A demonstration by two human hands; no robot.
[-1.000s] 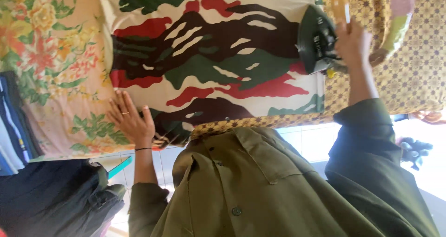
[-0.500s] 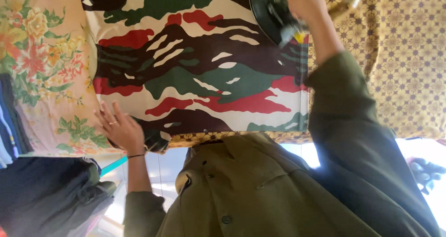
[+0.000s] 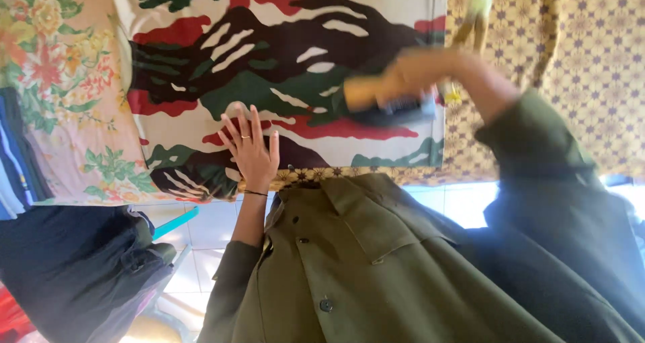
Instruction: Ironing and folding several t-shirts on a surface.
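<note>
Motion blurs the right hand (image 3: 430, 71) and the dark iron (image 3: 396, 104) in its grip at centre right, while the top edge cuts off the camouflage cloth (image 3: 282, 61) and a yellowish object (image 3: 478, 0).

1. Looks like a home ironing/laundry spot, indoors.
2. Padded surface w/ brown-gold patterned cotton cover (image 3: 591, 61).
3. Camouflage-print red-green-cream cloth (image 3: 269, 61), pink floral fabric (image 3: 60, 81) spread flat.
4. White tiled floor (image 3: 208, 229); heap of dark clothes (image 3: 74, 269).

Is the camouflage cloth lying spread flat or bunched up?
Spread flat. The camouflage cloth lies smooth, the left hand pressed open on it, and the right hand runs an iron over it.
</note>
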